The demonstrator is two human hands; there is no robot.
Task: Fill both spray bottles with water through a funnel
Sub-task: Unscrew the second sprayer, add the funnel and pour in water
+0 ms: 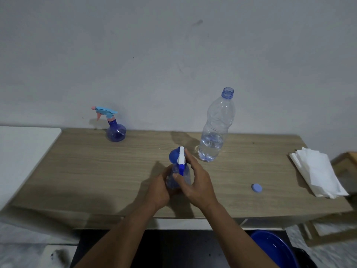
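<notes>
Gripping the near spray bottle (178,180) low on its clear bluish body, the left hand (159,188) wraps its fingers round it and holds it upright on the wooden table (96,171), about mid-width and toward the front edge. The right hand (199,180) is up top, thumb laid across the front of the neck, fingers curled round behind the white-and-blue spray head (181,161). That is a close, full grasp, two hands on one bottle. The head sits on the neck, but I cannot tell whether it is screwed tight. A round blue shape (173,155) shows just behind the head, too hidden to name.

Back left, close to the wall (173,55), the second spray bottle (116,132) stands alone, purple-blue and squat, with a light-blue and pink head on it, well apart from both hands. To the right of the hands stands a tall clear water bottle (214,132), mouth uncapped, water only in its lower part. Its blue cap (256,188) lies flat on the table further right, nearer the front. A stack of white paper napkins (318,171) rests by the right end. Below the table edge, at the lower right, a blue basin (274,248) is partly in view.
</notes>
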